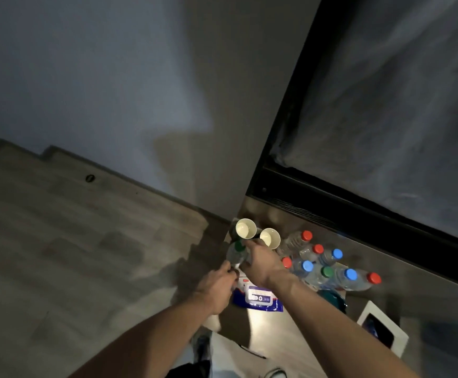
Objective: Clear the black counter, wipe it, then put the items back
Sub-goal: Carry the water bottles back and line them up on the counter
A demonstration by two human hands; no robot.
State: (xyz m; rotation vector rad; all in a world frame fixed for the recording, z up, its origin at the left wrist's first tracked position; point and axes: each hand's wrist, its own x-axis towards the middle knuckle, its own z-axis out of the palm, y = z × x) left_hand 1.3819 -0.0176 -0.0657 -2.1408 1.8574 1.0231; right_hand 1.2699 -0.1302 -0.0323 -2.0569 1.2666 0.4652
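A clear water bottle with a green cap stands tilted at the left end of the dark counter. My left hand grips its lower part. My right hand holds its upper part just under the cap, fingers curled round it. Two cream paper cups stand right behind the hands. A cluster of several water bottles with red, blue and green caps stands to the right. A blue and white pack of wipes lies under my forearms.
A teal object sits by the nearest bottles, and a white box lies at the counter's near right. A black-framed panel rises behind the counter. Wooden floor lies to the left, bounded by a grey wall.
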